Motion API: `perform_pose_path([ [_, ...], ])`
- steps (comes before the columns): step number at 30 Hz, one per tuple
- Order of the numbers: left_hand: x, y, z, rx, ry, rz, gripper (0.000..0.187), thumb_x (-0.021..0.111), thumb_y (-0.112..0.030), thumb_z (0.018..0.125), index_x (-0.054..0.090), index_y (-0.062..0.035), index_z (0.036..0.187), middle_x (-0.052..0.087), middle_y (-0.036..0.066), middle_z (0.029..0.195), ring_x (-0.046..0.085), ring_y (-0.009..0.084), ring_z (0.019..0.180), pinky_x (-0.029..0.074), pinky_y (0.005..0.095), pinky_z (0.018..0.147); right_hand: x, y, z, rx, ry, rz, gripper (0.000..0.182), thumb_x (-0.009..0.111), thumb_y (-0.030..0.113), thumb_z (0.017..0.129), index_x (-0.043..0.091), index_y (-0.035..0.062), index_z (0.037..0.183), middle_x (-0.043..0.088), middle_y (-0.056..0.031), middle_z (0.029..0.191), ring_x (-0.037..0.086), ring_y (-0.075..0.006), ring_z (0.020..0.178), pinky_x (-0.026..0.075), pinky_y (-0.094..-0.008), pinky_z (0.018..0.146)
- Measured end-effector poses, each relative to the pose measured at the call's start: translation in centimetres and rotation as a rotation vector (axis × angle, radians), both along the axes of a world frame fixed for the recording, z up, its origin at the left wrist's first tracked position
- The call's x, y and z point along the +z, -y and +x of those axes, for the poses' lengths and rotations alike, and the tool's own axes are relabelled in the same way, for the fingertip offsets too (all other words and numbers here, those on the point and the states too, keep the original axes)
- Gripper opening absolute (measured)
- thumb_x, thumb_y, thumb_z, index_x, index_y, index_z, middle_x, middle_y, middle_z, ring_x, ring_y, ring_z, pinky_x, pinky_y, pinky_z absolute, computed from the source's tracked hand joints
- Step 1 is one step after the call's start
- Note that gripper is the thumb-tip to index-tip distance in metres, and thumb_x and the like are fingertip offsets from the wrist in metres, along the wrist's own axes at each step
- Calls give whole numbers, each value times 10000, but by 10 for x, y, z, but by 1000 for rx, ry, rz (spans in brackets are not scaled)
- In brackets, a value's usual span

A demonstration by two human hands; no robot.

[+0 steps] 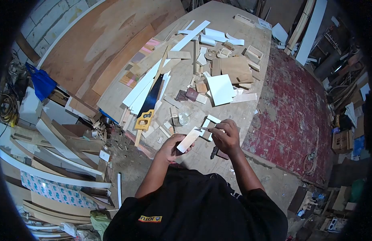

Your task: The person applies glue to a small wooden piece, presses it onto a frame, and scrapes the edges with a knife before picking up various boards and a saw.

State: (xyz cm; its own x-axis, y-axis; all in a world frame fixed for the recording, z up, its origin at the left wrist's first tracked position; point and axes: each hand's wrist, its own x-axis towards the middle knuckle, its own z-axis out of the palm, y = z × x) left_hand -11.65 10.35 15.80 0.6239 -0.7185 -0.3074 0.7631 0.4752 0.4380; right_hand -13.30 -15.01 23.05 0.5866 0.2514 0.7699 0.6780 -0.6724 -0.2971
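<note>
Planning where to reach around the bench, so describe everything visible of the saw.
The saw lies among wood offcuts and white strips, blade pointing away from the person. Its dark, tapering blade looks like metal; the yellow handle has a grip opening. Teeth are indistinct. Neither left hand nor right hand touches it.

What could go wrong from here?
The tool in the right hand meets the far end of the block; a slip might mark the block or reach the left hand gripping it. The clear cup stands close beyond the block and could get knocked over. The frame, right beside the tool, might get bumped.
</note>
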Motion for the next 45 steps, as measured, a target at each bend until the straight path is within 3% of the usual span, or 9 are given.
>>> perform_pose_path([
  [5, 1, 1, 1, -32, 88, 18, 478, 537, -247, 908, 499, 121, 1212, 646, 195, 942, 662, 203, 742, 557, 251, 615, 1, -4, -2, 37, -24, -82, 289, 752, 43, 637, 673, 92, 911, 586, -42, 867, 577, -242, 813, 456, -384, 695],
  [10, 4, -3, 1, 109, 8, 17, 468, 535, -248, 913, 508, 119, 1203, 650, 192, 940, 663, 208, 733, 555, 268, 639, 3, 1, -6, 44, 31, -89, 275, 751, 47, 656, 684, 101, 917, 589, -41, 864, 581, -242, 824, 454, -382, 702],
  [14, 8, 3, -2, 29, 59, 48, 460, 538, -250, 909, 523, 117, 1187, 652, 186, 933, 660, 201, 724, 549, 268, 628, 0, 0, -4, 5, -4, -64, 281, 747, 46, 656, 685, 102, 924, 591, -36, 869, 578, -241, 833, 451, -389, 707],
  [16, 9, 6, -2, -41, 138, 7, 394, 521, -208, 934, 567, 99, 1176, 682, 183, 954, 682, 204, 755, 560, 291, 685, -1, -4, -1, 3, -9, -59, 283, 744, 50, 653, 688, 109, 924, 591, -32, 877, 575, -239, 840, 448, -395, 710],
  [23, 12, 0, -1, 108, 27, 14, 448, 541, -229, 903, 530, 122, 1181, 656, 201, 949, 668, 214, 741, 542, 269, 629, -5, 4, -5, 0, -51, -109, 286, 734, 60, 651, 686, 121, 926, 592, -34, 890, 573, -235, 842, 445, -390, 706],
  [30, 10, 11, -1, -1, 141, -32, 395, 534, -204, 928, 565, 102, 1174, 680, 193, 952, 685, 211, 753, 575, 305, 696, -3, -3, 0, -19, -8, -80, 272, 729, 58, 656, 682, 113, 918, 589, -34, 886, 571, -239, 837, 443, -387, 703],
  [35, 6, 3, 2, 105, 61, 44, 468, 553, -231, 896, 517, 126, 1197, 650, 186, 941, 659, 202, 724, 548, 269, 631, -4, 3, -3, 0, -3, -79, 281, 736, 61, 651, 682, 104, 924, 585, -39, 884, 570, -242, 836, 445, -383, 701],
  [45, 14, 11, -3, 58, 154, 67, 487, 554, -251, 903, 502, 114, 1222, 651, 178, 951, 658, 205, 751, 554, 276, 663, -6, -6, -2, -3, 17, -78, 308, 735, 28, 650, 689, 98, 946, 585, -44, 872, 576, -231, 809, 453, -370, 672],
])
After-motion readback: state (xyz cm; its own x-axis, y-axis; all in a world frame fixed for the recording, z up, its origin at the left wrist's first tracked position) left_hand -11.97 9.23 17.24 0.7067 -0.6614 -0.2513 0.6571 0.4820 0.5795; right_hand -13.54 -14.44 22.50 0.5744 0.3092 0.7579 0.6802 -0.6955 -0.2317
